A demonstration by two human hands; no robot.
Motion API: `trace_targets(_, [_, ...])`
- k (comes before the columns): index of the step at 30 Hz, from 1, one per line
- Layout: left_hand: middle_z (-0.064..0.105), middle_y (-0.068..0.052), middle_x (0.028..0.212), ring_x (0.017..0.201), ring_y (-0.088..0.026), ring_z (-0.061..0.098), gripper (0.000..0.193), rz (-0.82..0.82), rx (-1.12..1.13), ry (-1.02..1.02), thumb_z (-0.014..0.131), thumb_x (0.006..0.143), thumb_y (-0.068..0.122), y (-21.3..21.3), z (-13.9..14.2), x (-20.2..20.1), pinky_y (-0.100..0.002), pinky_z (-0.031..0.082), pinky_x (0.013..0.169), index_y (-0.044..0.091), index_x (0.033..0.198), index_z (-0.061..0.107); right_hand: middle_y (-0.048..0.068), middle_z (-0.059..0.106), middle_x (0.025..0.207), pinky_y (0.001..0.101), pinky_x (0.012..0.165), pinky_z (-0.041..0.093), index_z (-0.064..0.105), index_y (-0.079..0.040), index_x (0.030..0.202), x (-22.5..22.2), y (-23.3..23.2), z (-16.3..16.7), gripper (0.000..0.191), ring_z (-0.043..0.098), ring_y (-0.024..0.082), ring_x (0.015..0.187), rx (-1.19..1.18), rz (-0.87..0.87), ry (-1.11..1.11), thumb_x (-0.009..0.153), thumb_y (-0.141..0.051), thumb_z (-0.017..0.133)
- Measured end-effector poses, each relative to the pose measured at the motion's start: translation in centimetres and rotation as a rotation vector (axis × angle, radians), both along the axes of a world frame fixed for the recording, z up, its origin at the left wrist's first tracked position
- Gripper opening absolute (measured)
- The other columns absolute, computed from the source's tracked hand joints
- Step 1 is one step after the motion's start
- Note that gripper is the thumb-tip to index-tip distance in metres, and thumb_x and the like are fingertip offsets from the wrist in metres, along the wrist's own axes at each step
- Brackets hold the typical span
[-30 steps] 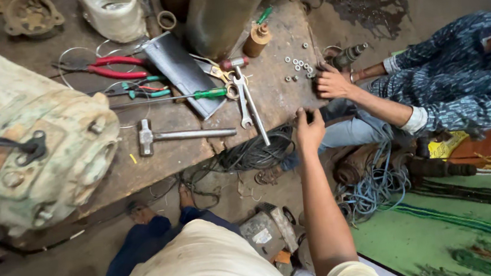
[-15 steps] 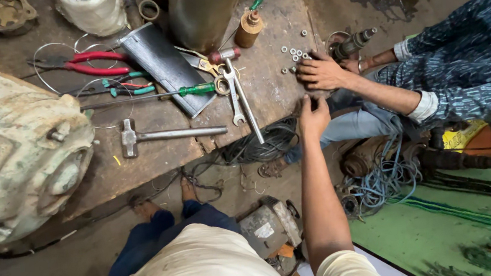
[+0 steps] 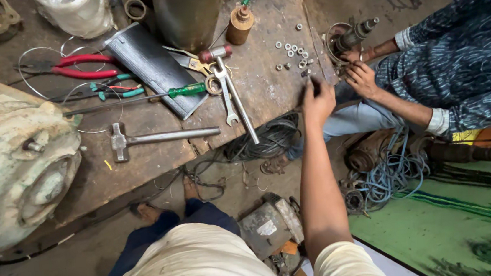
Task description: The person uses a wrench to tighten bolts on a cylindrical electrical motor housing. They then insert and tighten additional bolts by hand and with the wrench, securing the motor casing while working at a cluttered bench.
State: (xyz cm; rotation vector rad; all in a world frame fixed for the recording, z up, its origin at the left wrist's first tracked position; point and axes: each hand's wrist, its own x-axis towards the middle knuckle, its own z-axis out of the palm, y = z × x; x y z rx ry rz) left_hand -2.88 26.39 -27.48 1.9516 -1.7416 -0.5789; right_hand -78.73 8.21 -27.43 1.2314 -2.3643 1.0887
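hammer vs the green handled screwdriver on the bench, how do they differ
The hammer is bare grey metal all over with a blocky head at its left end; the green-handled screwdriver has a thin dark shaft and a green grip at its right end. The hammer lies nearer the bench edge, the screwdriver farther back. Both lie flat, roughly parallel, untouched.

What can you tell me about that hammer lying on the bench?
The hammer is all grey metal, worn and dull, with a short blocky head on the left and a long thin handle pointing right. It lies flat on the rusty workbench, below the green-handled screwdriver. No hand touches it.
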Motion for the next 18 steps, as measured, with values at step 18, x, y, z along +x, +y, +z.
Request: trace_targets(18, [0.072,-0.015,0.082,0.066,-0.021,0.07,0.029,-0.031,-0.09,0.036,0.085,0.082,0.014,0.3,0.4,0.1,-0.032,0.057,0.068,0.001,0.102,0.069,0.017,0.062,0.102,0.0373,0.082,0.052,0.074,-0.009,0.104,-0.7,-1.6,5.0,0.017,0.063,0.033,0.092,-0.033,0.307,-0.104,0.088,-0.008,0.079])
